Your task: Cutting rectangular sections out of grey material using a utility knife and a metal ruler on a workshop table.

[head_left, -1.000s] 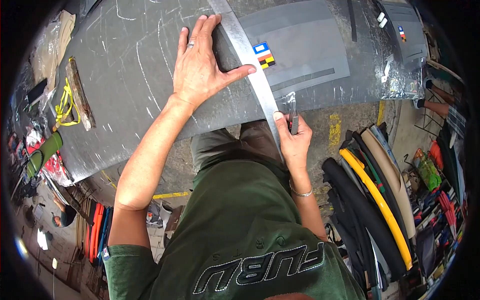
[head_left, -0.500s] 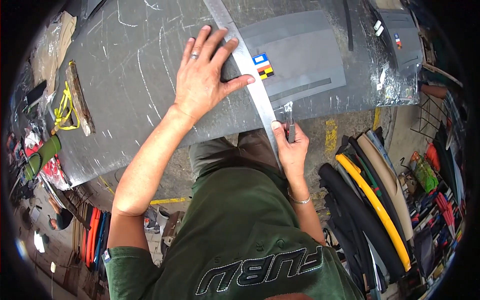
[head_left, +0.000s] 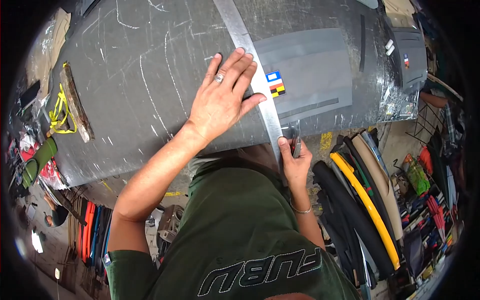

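Fingers [head_left: 239,71] of the left hand [head_left: 217,107] are spread, the hand opened flat with nothing gripped; its fingertips and outstretched thumb are rested on a long metal ruler [head_left: 272,120]. By the right hand [head_left: 296,167], near the ruler's close end, a slim cutter-like tool [head_left: 297,148] is grasped among curled fingers, while the thumb is laid against the ruler; whether the ruler is also pinched from beneath cannot be told.

The ruler is set slantwise over the scratched desk [head_left: 125,110], its near end projected past the edge toward the body. A grey panel [head_left: 315,65] is placed just right of the ruler, beyond the right hand, and a colourful patch [head_left: 275,83] is borne near its left edge, close to the left thumb.

Farther right, a similar panel [head_left: 413,42] is seen near two small white pieces [head_left: 389,47]. At far left, a rough wooden piece [head_left: 76,102] is accompanied by a yellow strap [head_left: 60,112].
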The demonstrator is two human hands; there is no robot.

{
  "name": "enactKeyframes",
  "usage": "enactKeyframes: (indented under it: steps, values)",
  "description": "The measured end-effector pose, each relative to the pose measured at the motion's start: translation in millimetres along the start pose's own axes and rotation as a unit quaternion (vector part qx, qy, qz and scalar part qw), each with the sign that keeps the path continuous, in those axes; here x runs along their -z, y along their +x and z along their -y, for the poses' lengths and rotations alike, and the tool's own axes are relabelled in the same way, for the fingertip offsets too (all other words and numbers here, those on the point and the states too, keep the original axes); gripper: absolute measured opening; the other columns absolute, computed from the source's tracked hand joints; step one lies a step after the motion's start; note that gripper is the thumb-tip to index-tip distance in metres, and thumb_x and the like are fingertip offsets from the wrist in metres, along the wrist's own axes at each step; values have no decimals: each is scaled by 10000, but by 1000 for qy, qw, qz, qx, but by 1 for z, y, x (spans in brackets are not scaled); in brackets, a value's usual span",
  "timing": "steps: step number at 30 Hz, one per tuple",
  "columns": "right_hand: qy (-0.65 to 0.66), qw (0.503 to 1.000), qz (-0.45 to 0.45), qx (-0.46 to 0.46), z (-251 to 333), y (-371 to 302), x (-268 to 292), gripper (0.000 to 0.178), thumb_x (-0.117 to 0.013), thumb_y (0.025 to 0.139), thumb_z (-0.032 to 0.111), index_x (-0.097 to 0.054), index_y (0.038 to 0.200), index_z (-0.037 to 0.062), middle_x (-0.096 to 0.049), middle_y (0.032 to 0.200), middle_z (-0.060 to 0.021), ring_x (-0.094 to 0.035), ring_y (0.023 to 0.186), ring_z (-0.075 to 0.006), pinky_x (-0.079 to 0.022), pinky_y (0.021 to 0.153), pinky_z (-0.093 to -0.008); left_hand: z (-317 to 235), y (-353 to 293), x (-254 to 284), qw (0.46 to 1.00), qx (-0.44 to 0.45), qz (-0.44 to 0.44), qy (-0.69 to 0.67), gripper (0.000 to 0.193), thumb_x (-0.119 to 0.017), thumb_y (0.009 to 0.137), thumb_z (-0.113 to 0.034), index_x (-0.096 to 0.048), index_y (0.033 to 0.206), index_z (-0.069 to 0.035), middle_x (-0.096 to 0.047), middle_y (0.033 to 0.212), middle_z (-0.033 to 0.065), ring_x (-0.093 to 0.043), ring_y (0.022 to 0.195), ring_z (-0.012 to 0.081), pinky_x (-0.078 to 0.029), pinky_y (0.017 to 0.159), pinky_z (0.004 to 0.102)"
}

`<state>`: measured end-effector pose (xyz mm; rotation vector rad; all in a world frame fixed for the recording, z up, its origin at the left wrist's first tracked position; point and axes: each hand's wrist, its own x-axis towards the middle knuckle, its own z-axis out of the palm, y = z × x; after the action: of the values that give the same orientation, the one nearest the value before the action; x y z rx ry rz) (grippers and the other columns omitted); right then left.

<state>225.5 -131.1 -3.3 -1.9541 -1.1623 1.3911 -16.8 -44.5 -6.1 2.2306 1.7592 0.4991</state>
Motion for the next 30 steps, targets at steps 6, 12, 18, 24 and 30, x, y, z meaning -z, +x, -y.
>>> enactKeyframes:
  steps: [6,12,18,24,30]
  values:
    - [-3,1000,2,-9,-4,-3,3,267,-802,932,205,-655,805,21,-514,680,74,-425,671,-38,-373,588,-243,1,2,0,999,-1,4,-33,655,-760,878,-458,-591,1344,-30,-562,1420,104,-436,1457,286,-336,1189,563]
    - [-14,999,7,-41,-2,-5,7,264,-810,924,211,-664,815,20,-547,688,61,-447,660,-43,-386,592,-241,2,2,-2,999,4,2,-43,621,-760,874,-468,-630,1303,-38,-594,1403,94,-483,1430,283,-349,1170,552]
    - [-47,998,7,-37,-1,-6,9,264,-821,914,215,-662,824,23,-545,685,57,-453,656,-45,-398,592,-244,2,1,-3,999,7,-2,-42,609,-752,884,-474,-629,1305,-51,-593,1412,79,-497,1425,275,-336,1181,540]
    - [-56,998,12,-41,-2,-6,10,258,-822,912,219,-672,839,22,-542,681,60,-448,653,-42,-398,589,-244,2,1,-3,999,8,-4,-37,575,-727,897,-484,-653,1275,-58,-602,1393,73,-496,1418,256,-338,1183,530]
    - [-45,998,4,-45,6,-5,7,257,-816,917,219,-673,835,22,-535,679,71,-438,648,-35,-386,580,-239,1,3,-4,1000,7,-12,-27,554,-730,887,-478,-676,1243,-57,-619,1361,74,-498,1410,239,-339,1184,526]
